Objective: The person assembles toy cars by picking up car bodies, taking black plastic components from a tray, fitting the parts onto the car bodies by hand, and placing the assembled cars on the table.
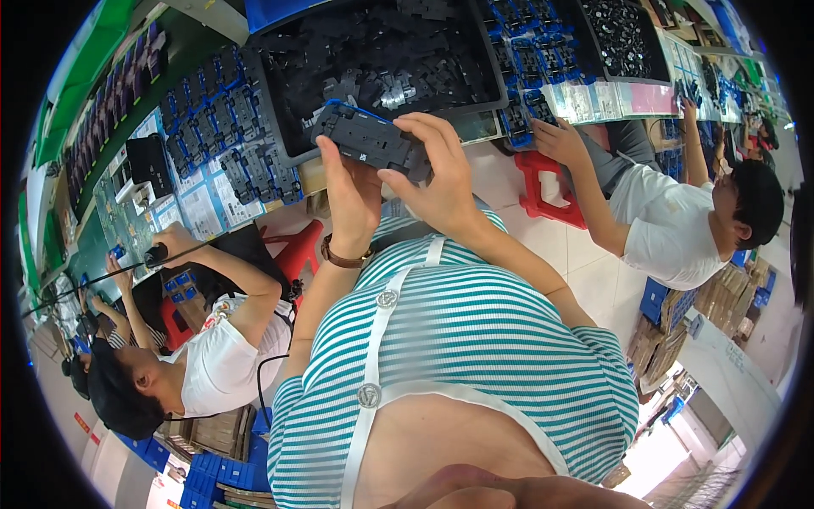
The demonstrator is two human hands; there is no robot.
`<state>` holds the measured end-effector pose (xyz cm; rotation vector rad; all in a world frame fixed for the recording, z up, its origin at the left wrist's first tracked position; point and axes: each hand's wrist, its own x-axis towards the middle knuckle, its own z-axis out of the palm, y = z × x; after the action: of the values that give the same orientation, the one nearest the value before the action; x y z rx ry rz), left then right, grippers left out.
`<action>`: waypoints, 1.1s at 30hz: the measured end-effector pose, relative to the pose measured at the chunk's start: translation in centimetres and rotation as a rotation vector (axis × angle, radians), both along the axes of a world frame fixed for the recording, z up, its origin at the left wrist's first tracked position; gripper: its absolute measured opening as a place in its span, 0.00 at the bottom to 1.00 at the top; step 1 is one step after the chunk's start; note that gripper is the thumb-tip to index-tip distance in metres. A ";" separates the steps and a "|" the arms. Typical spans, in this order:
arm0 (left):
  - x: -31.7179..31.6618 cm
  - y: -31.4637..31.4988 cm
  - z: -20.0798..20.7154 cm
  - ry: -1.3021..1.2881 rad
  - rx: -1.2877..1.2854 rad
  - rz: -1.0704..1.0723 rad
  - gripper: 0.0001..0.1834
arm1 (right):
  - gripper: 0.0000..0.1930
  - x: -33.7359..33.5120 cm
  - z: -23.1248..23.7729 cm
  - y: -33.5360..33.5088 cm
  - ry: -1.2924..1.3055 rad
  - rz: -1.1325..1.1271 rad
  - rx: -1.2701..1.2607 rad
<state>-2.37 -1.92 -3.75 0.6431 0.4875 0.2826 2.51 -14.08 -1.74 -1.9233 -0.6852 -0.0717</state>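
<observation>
Between my hands is a black rectangular plastic housing (363,138) with a blue strip along its far edge and a small white label on its face. My left hand (351,193) supports it from the near left side, thumb up against the edge and the other fingers hidden beneath. My right hand (443,174) grips its right end, the index finger over the top and the thumb at the near corner. The part is tilted, just over the near edge of a large black tray (292,158) that holds many loose black pieces and some shiny metal ones.
Rows of black-and-blue assemblies (216,127) lie left of the tray, and more assemblies (538,64) lie to its right. Farther right is a bin of small metal parts (623,38). Co-workers sit on both sides; red stools (543,191) stand below the table.
</observation>
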 end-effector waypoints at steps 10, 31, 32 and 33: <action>0.2 -0.4 1.8 -0.012 -0.054 -0.037 0.30 | 0.29 -0.4 0.1 -0.6 0.370 -0.018 0.261; 0.3 -0.8 3.1 -0.041 -0.138 -0.054 0.41 | 0.28 0.2 1.6 -1.0 0.650 0.035 0.735; 0.3 -0.7 3.1 -0.052 -0.139 -0.075 0.40 | 0.28 0.5 1.4 -1.2 0.661 0.074 0.800; 0.2 -0.7 3.0 -0.051 -0.139 -0.073 0.40 | 0.28 0.6 1.0 -1.5 0.663 0.075 0.800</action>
<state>-2.15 -2.64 -0.72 0.5156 0.4302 0.1937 3.08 -15.57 -0.74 -1.0447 -0.2108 0.2906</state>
